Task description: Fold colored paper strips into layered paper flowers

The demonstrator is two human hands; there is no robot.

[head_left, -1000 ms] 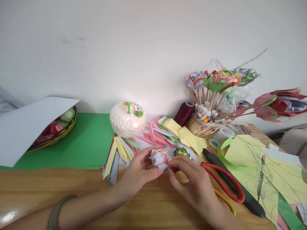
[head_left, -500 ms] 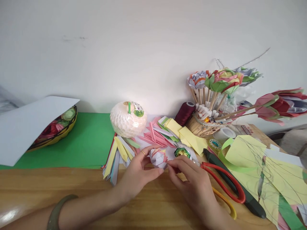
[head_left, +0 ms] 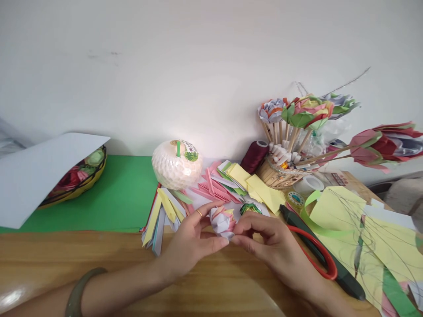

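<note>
This place looks like a craft corner, perhaps in a home, but the room type is not certain. The bench (head_left: 109,259) is of shiny wood and stands by a plain white wall (head_left: 185,66) which has some faint marks. On it there are folded paper strips (head_left: 214,182), yellow sheets (head_left: 337,220), a spool of dark red thread (head_left: 254,156) and scissors with red handle (head_left: 327,259). Paper flowers (head_left: 307,111) on sticks stand in a small basket (head_left: 279,174). A wrapped round fruit (head_left: 177,165) sits near the wall, and this gives a rather homely look.
</note>
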